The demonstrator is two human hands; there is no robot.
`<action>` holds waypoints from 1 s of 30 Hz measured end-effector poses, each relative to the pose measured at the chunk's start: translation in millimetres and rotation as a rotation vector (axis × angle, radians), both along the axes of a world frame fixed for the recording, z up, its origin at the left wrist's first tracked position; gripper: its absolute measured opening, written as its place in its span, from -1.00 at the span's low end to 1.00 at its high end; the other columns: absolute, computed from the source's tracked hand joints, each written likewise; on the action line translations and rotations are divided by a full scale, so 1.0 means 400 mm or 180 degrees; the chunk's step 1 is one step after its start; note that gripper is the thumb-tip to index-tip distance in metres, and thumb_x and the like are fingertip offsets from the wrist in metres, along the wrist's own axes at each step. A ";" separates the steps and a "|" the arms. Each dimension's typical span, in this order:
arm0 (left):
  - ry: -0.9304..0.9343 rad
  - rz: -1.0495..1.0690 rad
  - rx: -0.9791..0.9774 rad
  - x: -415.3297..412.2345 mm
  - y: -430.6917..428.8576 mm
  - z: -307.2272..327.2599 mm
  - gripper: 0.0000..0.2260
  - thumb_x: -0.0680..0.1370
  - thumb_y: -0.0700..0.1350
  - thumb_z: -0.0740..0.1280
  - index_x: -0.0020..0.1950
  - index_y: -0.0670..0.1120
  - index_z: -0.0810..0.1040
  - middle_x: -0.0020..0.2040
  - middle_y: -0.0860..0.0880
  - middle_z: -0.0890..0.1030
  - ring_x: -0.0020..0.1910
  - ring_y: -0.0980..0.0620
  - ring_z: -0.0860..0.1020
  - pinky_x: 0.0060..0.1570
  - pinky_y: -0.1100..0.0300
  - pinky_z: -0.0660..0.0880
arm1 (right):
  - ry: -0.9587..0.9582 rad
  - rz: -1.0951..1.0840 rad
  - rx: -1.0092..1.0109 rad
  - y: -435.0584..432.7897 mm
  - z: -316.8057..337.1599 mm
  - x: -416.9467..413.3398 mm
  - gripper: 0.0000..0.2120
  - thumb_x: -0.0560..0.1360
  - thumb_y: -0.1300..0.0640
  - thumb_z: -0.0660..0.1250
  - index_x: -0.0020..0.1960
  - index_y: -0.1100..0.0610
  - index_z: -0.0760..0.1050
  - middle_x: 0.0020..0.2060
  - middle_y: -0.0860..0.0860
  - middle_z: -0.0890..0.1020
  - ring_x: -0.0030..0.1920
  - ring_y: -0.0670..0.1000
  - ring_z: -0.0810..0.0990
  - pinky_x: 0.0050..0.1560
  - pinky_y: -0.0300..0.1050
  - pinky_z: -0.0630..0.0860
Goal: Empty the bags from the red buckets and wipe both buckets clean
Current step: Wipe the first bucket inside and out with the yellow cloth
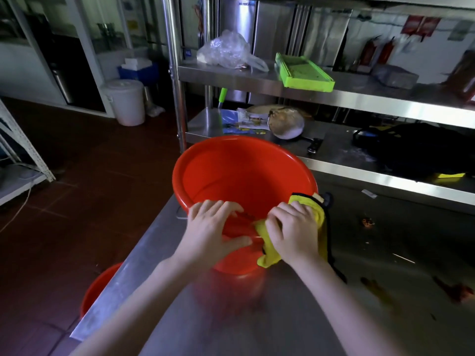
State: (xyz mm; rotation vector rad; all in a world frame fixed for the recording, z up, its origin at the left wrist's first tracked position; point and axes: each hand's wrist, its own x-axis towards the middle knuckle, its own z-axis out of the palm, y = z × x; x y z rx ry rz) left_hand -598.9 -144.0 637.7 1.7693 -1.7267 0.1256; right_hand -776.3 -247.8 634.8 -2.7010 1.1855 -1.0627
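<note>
Red bucket [231, 173] apparently empty, cloth [267, 253] on rim.

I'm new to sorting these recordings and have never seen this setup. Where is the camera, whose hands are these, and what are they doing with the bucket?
There is no machine here. A person wears one wide-angle camera on the head, looking forward and down, so both bare arms enter from the bottom of the picture. The left hand grips the near rim of a red bucket that stands on a steel table. The right hand holds a yellow cloth against that rim. No bag shows inside the bucket. A second red bucket is partly visible on the floor beside the table. On the steel shelves behind lie a clear plastic bag and a green tray.
</note>
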 end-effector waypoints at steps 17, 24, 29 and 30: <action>-0.0553 -0.0058 0.0011 0.074 0.027 -0.054 -0.45 0.53 0.37 0.04 0.01 -0.03 0.59 -0.12 0.00 0.47 0.00 -0.12 0.45 0.28 -0.24 0.24 | 0.0477 -0.0822 0.0137 0.124 0.011 0.090 -0.64 0.49 0.02 0.15 -0.36 0.12 0.59 -0.40 0.04 0.59 -0.26 0.16 0.52 -0.10 0.04 0.39; -0.0120 -0.0100 -0.0242 0.048 0.045 -0.065 -0.47 0.51 0.37 0.09 -0.06 -0.03 0.62 -0.17 0.07 0.44 -0.07 0.08 0.29 0.21 0.03 0.14 | 0.0788 0.0439 0.0022 0.034 0.043 -0.001 -0.62 0.47 0.00 0.11 -0.34 0.13 0.58 -0.41 0.01 0.59 -0.29 0.12 0.53 -0.22 -0.02 0.44; -0.0149 -0.0059 -0.0194 0.034 0.035 -0.063 -0.54 0.50 0.34 0.16 -0.05 0.00 0.62 -0.17 0.11 0.45 -0.04 0.11 0.30 0.24 -0.04 0.19 | 0.1059 0.0348 0.0770 -0.157 0.088 -0.101 -0.56 0.45 0.03 0.05 -0.25 0.22 0.64 -0.23 0.03 0.66 -0.03 0.12 0.53 0.14 -0.06 0.32; -0.0177 0.0005 -0.0226 0.036 0.034 -0.064 -0.56 0.49 0.33 0.18 -0.06 0.01 0.62 -0.17 0.11 0.44 -0.05 0.09 0.32 0.23 -0.06 0.21 | 0.0931 0.0239 0.0802 -0.158 0.085 -0.101 -0.54 0.45 0.03 0.03 -0.25 0.23 0.64 -0.22 0.05 0.66 -0.01 0.12 0.52 0.17 -0.06 0.32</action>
